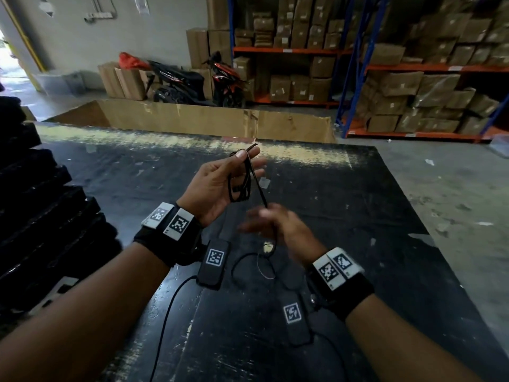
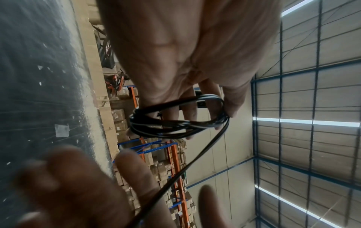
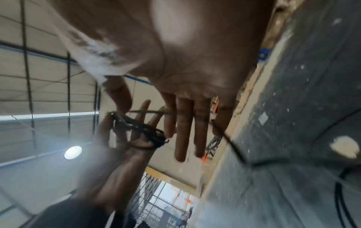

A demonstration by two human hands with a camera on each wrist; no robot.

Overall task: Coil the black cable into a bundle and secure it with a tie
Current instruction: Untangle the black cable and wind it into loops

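At the left edge of the head view a stack of dark flat items (image 1: 41, 205) stands beside the black desk (image 1: 371, 205). Right of it, near the middle of the frame, the left hand (image 1: 217, 188) is raised above the desk with its palm turned up. Its thumb pinches the top of the coiled part of the black cable (image 1: 242, 186) against the forefinger, while the other fingers (image 1: 257, 164) lie nearly straight behind the loops. The left wrist view shows several turns of the coil (image 2: 175, 121) hanging across those fingers, with the thumb tip pressed on the right end of the loops.

From the coil a single strand runs down and right to the right hand (image 1: 278, 227), which is blurred, just below the left hand. In the right wrist view its fingers (image 3: 181, 126) are stretched out almost straight, the strand passing across them under the thumb; whether the thumb truly pinches it I cannot tell through the blur.

Below the hands, the loose rest of the cable lies in a loop (image 1: 253, 267) on the desk. Both wrists wear black bands with printed square markers (image 1: 179, 223), and two small black boxes (image 1: 214, 261) with the same kind of marker lie on the desk.

At the upper right of the frame, orange and blue shelves (image 1: 413, 67) carry cardboard boxes.
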